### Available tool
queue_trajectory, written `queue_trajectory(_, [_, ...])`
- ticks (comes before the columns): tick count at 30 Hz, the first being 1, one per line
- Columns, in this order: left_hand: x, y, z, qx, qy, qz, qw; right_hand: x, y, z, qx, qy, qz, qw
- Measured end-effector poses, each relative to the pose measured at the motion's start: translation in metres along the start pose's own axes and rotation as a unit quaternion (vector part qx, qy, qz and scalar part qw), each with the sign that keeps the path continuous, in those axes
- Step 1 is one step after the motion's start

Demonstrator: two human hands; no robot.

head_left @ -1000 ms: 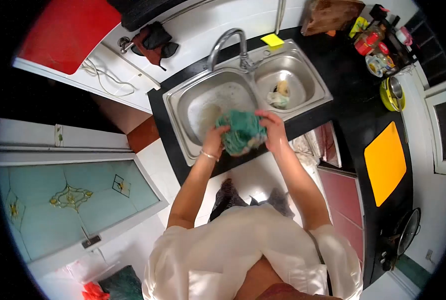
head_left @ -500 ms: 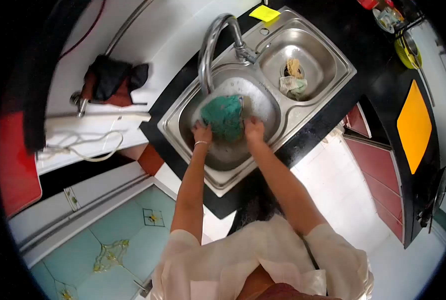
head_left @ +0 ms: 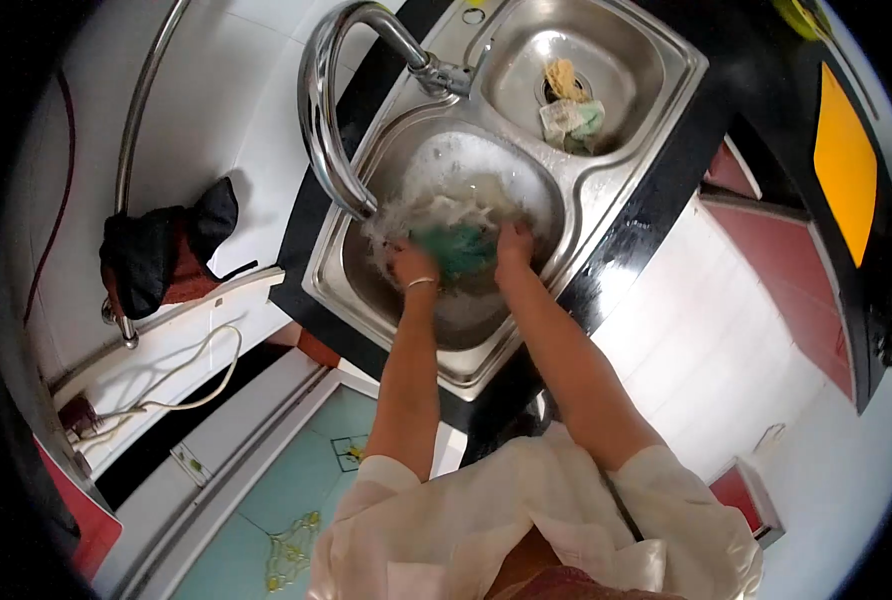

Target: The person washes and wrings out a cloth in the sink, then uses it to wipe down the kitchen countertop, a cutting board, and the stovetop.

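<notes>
A green cloth (head_left: pixel 458 250), blurred by motion, lies low in the water of the larger sink basin (head_left: pixel 466 325). My left hand (head_left: pixel 413 264), with a bracelet at the wrist, is at the cloth's left side, its fingers closed on the edge. At the right side my right hand (head_left: pixel 513 245) grips the cloth too, its fingertips partly hidden. Water splashes around the cloth and both hands. Just beyond my left hand, the curved steel faucet (head_left: pixel 328 120) reaches over the basin's left rim.
The smaller basin (head_left: pixel 616 60) holds a yellowish scrubber (head_left: pixel 564 80) and a pale green and white cloth (head_left: pixel 572 125). An orange mat (head_left: pixel 844 165) lies on the black counter at right. Black and dark red cloths (head_left: pixel 166 250) hang on a wall pipe at left.
Both hands have moved from above the counter's front edge into the larger basin with the green cloth. The cloth has gone down into the water, which now splashes. The view has turned and come closer.
</notes>
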State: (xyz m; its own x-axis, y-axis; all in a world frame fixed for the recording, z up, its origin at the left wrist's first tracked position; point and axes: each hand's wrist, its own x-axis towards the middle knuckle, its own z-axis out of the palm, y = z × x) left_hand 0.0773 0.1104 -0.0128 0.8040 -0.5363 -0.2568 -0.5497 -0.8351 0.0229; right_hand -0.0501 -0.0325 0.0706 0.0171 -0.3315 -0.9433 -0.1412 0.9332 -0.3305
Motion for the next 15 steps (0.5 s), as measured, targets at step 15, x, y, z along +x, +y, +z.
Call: queue_trajectory(15, [-0.021, 0.051, -0.085, -0.182, -0.043, 0.192, 0.963, 0.02, 0.07, 0.025, -0.017, -0.083, -0.135, 0.987])
